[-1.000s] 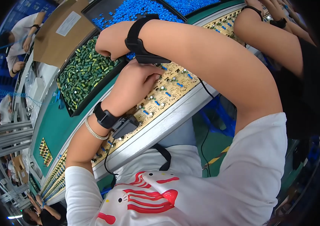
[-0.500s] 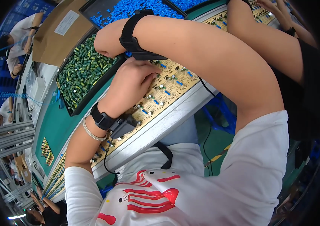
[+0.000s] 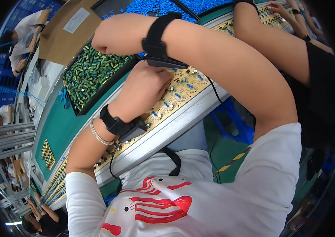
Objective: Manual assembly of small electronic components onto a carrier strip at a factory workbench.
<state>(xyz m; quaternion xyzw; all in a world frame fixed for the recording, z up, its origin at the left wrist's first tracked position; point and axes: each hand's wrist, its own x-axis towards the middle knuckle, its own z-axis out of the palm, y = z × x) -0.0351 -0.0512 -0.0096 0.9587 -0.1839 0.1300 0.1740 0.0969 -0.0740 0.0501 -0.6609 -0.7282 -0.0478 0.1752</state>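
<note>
My left hand (image 3: 143, 87) is low over the row of tan circuit boards (image 3: 181, 94), its fingers curled inward. The tips are hidden, so whatever they hold does not show. Crossing above it, my right hand (image 3: 114, 36) is closed over the far edge of a black tray full of green cylindrical components (image 3: 96, 71). Its fingertips are tucked underneath, and I cannot make out anything in them. Blue parts (image 3: 178, 96) and small round capacitors (image 3: 159, 115) stand on the boards. Each wrist wears a black strap with a small dark box.
A metal rail (image 3: 167, 134) runs along the boards' near side. Behind are a dark tray of blue components (image 3: 143, 7) and a brown cardboard box (image 3: 66, 33). A co-worker's arm (image 3: 270, 43) is at the right. A small populated board (image 3: 48, 154) lies on the green surface.
My right hand has shifted left and slightly up along the tray of green components. My left hand has moved a little to the right, its fingers more curled. The view has shifted slightly.
</note>
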